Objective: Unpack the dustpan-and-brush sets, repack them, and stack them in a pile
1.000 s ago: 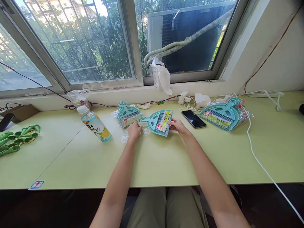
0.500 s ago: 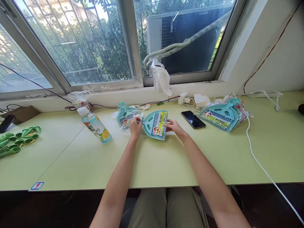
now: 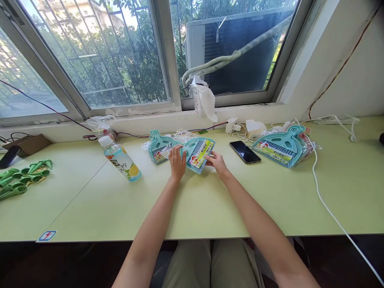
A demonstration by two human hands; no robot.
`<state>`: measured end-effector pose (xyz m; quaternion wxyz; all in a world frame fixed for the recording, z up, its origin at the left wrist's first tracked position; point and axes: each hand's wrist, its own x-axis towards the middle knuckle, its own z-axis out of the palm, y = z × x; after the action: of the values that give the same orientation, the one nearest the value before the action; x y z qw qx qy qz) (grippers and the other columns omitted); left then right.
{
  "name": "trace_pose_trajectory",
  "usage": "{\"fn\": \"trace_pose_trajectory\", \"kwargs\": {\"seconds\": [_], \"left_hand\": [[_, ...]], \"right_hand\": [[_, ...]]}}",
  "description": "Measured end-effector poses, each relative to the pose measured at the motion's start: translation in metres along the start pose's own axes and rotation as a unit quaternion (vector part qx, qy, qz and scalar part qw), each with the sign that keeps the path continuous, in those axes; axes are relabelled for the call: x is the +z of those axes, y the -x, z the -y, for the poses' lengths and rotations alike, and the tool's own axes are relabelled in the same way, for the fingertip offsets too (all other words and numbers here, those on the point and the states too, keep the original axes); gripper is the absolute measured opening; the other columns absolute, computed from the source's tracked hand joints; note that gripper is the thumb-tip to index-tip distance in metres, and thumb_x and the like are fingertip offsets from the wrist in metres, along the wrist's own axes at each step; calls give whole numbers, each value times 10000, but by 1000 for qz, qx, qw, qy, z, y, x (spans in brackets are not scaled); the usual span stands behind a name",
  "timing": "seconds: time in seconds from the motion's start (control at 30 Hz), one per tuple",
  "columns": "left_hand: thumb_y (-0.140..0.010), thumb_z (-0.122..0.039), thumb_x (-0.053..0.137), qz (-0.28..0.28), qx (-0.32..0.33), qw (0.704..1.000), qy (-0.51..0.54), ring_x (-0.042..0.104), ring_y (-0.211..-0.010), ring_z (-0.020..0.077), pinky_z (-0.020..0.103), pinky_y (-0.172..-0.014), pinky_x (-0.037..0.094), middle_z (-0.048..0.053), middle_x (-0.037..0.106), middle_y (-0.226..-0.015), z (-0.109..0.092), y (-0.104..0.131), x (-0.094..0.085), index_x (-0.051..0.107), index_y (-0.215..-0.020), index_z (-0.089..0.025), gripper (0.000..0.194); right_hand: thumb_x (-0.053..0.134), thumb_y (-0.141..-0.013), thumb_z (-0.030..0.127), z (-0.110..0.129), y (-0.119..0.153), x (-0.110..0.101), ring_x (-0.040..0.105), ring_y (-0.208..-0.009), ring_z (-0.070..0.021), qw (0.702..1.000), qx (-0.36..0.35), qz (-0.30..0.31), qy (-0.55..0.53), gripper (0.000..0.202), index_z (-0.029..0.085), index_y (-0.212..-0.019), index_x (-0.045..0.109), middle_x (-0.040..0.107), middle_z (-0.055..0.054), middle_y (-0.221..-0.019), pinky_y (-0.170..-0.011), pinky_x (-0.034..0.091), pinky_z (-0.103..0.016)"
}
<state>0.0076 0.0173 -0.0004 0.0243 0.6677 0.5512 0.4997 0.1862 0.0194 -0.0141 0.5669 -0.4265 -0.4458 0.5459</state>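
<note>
At the far left the green cone-shaped pieces lay on the table, cut off by the picture's edge; the bottle stood tilted in view to their right, unchanged; next came the other teal dustpan, partly under clear wrap, which had bunched up higher than half a second earlier; the left hand had gone from pinching the handle to loosely spread, bent fingers over it, and whether it still gripped could not be told, since the hand hid most of the handle; the labelled dustpan lay between the hands, turned a little from before; the right hand pinched its right edge, fingertips partly hidden; the phone and wrapped dustpan stack lay farther right, unmoved.
</note>
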Motion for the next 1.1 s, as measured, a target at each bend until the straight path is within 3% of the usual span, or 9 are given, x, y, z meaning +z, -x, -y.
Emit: {"fn": "trace_pose_trajectory", "kwargs": {"seconds": [0.13,0.23,0.33,0.43,0.5,0.67,0.87,1.0,1.1], "left_hand": [[-922,-388,381,-160,-88,983,-21,288,-1325,232,415,-1089,175,141,382,-1369,2,-1,-1,370,-1228,-210,354],[-895,-462,423,-191,-200,961,9,240,-1359,238,425,-1103,173,168,327,-1414,20,-10,1,305,-1288,-192,491],[-918,-477,351,-104,-300,936,155,325,-1334,218,397,-1077,279,148,367,-1420,39,-22,4,290,-1324,-201,495],[-932,-489,287,12,-309,872,379,516,-1189,200,339,-963,437,133,514,-1312,46,-27,9,376,-1295,-176,487],[-887,-502,422,57,-305,833,458,589,-1089,205,333,-888,496,104,588,-1225,41,-25,13,438,-1257,-194,482],[-719,-376,713,145,-305,797,500,635,-988,216,373,-863,524,46,641,-1138,21,-8,23,492,-1228,-259,567],[-746,-344,699,228,-309,761,523,634,-1001,227,404,-931,492,93,656,-1121,13,0,27,549,-1156,-187,464],[-715,-347,727,231,-313,766,512,630,-1018,237,412,-928,488,90,654,-1131,15,-1,27,543,-1157,-192,503],[-743,-466,673,242,-303,767,511,596,-1092,256,413,-959,461,93,636,-1175,14,0,27,560,-1148,-200,497]], "right_hand": [[711,-683,296,1,-3,-3,679,-701,-171,999,-21,-28,-30,274,185,-899,583,703,-36,-807,-739,588,-368],[707,-687,269,2,-3,-5,681,-716,-167,998,-26,-23,-55,266,183,-910,589,706,-29,-819,-745,593,-360],[702,-695,240,2,-2,-5,687,-730,-170,998,-20,-1,-65,252,177,-915,597,713,-31,-829,-757,594,-361],[695,-710,227,1,-1,-2,690,-715,-173,998,-12,14,-54,229,173,-911,599,716,-35,-817,-761,594,-374],[688,-721,220,0,0,0,691,-709,-174,999,-7,19,-45,214,174,-908,596,717,-37,-813,-762,593,-379],[675,-723,183,-5,-3,1,696,-722,-177,998,-1,-11,-55,192,175,-879,563,716,-39,-804,-769,589,-372],[668,-718,185,-12,-10,-2,696,-783,-186,997,-2,-63,-42,239,194,-899,512,710,-43,-849,-788,588,-373],[671,-702,184,-12,-9,0,693,-809,-192,995,-11,-95,-32,422,230,-1030,410,699,-34,-884,-772,593,-381],[645,-712,206,-9,-3,6,686,-851,-195,993,-50,-106,-4,540,239,-1144,323,683,-52,-967,-745,599,-366]]}}
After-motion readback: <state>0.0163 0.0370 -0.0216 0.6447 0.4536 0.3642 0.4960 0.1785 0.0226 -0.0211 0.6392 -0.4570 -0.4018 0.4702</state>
